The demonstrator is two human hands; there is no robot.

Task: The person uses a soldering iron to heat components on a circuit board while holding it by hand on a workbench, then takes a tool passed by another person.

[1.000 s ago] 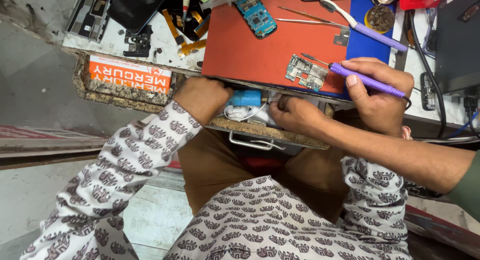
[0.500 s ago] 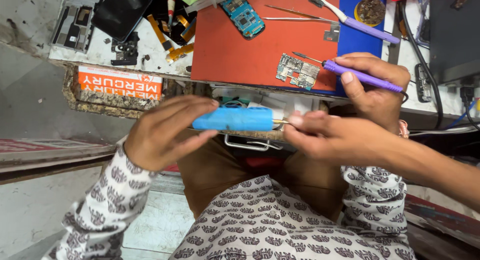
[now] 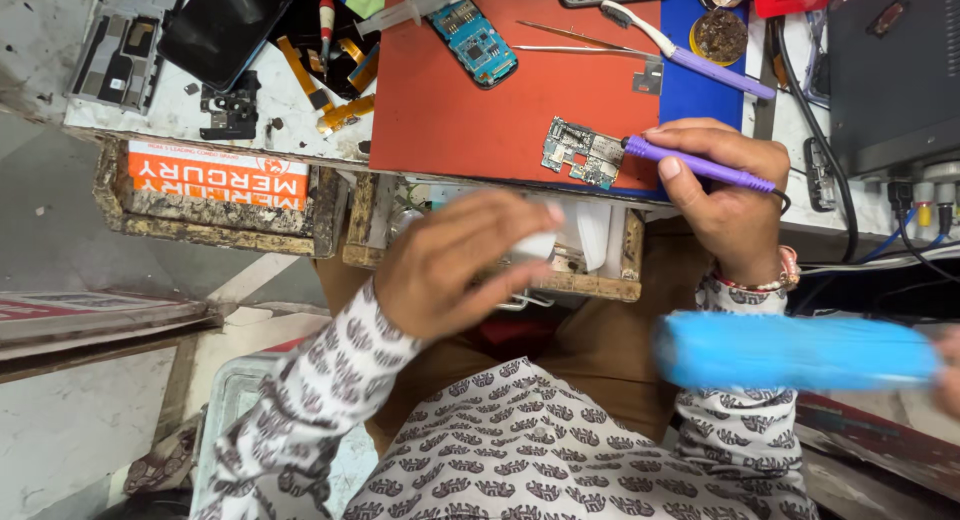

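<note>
Main thing here is how the slim purple pen-shaped tool lines up with the small bare green circuit board. The right hand has its grip clamped round the tool's shaft. The tool's long axis runs almost level along the near edge of the surface, with the cable end on the right and the tip pointing left. The board lies straight off that tip, to the left of the grip, on the flat red rubber mat close to its near edge. Tip and board's right edge look to be touching, or as good as. So the right hand is by far the nearer one to the board.

The left hand is lower down, over the open, worn wooden drawer under the surface's near edge. Its fingers are curled over something white, and I honestly can't tell if the grip is closed on it or just resting.

There's also a blurred bright blue cylinder lying level at the lower right. Someone else's fingers are on its far end, well apart from both hands.
</note>
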